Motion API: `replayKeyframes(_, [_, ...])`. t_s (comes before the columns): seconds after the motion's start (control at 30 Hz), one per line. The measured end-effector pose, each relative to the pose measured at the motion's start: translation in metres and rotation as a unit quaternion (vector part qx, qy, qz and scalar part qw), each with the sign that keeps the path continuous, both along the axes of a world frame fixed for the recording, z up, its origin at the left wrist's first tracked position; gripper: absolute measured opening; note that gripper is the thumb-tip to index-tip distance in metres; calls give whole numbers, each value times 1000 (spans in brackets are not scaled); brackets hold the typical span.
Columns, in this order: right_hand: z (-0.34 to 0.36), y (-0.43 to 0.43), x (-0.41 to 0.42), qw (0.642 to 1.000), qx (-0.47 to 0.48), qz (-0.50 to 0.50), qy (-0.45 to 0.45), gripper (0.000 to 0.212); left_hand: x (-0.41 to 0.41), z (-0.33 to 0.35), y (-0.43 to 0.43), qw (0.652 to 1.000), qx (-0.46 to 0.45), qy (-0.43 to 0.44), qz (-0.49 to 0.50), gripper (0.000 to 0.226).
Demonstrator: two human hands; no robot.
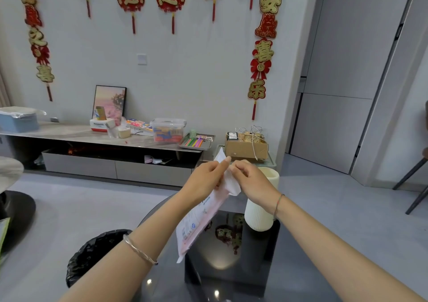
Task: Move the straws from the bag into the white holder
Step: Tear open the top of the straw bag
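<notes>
A long pinkish-white plastic bag (199, 218) hangs tilted in the air above the dark glossy table (231, 267). My left hand (206, 179) grips the bag near its top edge. My right hand (250, 179) pinches the white top flap of the bag from the other side. Both hands meet at the bag's mouth. The straws inside the bag cannot be made out. The white ribbed holder (260, 213) stands upright on the table, just behind and below my right wrist, which partly hides it.
A bin lined with a black bag (92, 255) stands on the floor left of the table. Behind runs a low TV cabinet (104, 139) with boxes, a clear tub and a tray of coloured sticks (196, 142). A cardboard box (246, 146) sits beyond my hands.
</notes>
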State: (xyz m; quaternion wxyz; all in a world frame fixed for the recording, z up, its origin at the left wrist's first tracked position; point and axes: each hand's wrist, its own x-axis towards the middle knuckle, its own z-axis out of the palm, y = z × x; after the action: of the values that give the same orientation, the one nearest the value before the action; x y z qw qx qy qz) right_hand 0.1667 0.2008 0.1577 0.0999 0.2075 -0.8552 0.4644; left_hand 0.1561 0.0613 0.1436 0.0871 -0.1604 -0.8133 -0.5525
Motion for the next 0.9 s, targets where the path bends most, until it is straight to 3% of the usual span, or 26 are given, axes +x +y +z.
replayKeyframes(0.17, [2, -9, 2, 999, -49, 5, 19, 27, 1, 3, 0, 1000, 21, 21, 5, 38])
replayKeyframes(0.4, [4, -20, 5, 998, -19, 8, 64, 29, 6, 4, 7, 992, 119, -13, -30, 42])
replayKeyframes(0.5, [-5, -20, 5, 999, -12, -5, 46, 22, 9, -7, 9, 993, 113, 4, -26, 42])
replayKeyframes(0.73, [-10, -21, 4, 999, -12, -18, 46, 27, 11, -15, 10, 992, 113, 57, 0, 33])
replayKeyframes(0.8, [-7, -20, 4, 998, 15, -17, 52, 24, 9, -15, 9, 993, 107, 56, 7, 35])
replayKeyframes(0.9, [6, -16, 3, 985, 164, -34, 48, 28, 8, -15, 9, 994, 92, 56, 22, 32])
